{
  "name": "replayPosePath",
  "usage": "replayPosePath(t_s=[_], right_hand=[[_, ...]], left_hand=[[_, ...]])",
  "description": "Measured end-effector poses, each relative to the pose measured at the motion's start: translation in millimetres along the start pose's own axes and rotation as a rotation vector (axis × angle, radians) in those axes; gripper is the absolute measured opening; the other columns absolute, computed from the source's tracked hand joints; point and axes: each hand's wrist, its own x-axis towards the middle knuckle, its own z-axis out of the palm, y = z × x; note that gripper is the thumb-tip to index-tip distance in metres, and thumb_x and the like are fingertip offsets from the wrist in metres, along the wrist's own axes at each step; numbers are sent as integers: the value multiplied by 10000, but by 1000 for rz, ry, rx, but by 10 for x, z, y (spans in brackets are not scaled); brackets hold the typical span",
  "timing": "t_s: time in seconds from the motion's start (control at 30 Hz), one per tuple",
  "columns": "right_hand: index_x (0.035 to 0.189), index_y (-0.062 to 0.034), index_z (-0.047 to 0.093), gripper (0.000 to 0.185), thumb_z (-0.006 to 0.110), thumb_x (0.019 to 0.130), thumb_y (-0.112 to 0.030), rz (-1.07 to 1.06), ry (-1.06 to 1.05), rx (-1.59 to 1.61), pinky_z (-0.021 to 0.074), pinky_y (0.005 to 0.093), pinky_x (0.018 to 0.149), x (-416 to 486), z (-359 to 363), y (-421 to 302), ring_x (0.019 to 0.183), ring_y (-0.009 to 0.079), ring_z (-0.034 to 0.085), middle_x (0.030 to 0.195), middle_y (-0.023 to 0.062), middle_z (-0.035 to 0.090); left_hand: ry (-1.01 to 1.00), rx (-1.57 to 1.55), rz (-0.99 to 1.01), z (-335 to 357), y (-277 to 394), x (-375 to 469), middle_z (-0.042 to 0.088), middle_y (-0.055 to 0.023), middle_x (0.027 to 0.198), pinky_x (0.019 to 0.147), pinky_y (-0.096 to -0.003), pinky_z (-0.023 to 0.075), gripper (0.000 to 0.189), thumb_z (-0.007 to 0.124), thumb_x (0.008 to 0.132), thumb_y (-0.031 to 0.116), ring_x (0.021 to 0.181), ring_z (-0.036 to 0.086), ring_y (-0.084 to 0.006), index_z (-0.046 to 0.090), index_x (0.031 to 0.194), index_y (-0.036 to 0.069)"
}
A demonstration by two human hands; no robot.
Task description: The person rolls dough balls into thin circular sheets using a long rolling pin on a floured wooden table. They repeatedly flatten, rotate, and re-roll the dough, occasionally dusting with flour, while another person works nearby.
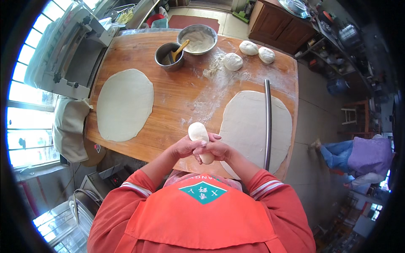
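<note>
A piece of dough (198,131) is squeezed between my two hands, bulging out above and below them, over the near edge of the table. My left hand (188,146) and my right hand (216,148) wrap around its middle, the fingers meeting. On the right lies a large flat dough sheet (243,126) with a metal rolling pin (268,123) across it. Another rolled sheet (125,106) lies on the left. Several dough balls, one nearest (233,61), sit at the back right beside scattered flour (210,91).
A metal bowl of flour (197,39) and a metal pot (164,64) with a yellow-handled brush (180,50) stand at the back of the wooden table (174,95). A dough sheeter machine (79,57) adjoins its left edge. A person (357,155) stands off to the right.
</note>
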Motion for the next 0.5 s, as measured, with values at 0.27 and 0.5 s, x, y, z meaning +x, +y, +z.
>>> replayPosePath(t_s=[0.27,0.5], right_hand=[[1203,-4,574,392,650,824,-70,-59,260,-116,625,399,643,178,-10,162,733,231,706,887,115,656],[1063,-71,574,239,681,849,-80,-72,90,-263,593,362,645,44,104,-187,730,171,681,881,48,634]], left_hand=[[557,129,288,-122,-381,199,673,-35,1045,851,-355,599,229,713,930,43,897,706,-176,627,1142,46],[795,311,380,-1123,-600,275,687,-33,1018,874,-317,586,434,677,858,-99,915,687,-154,563,1248,52]])
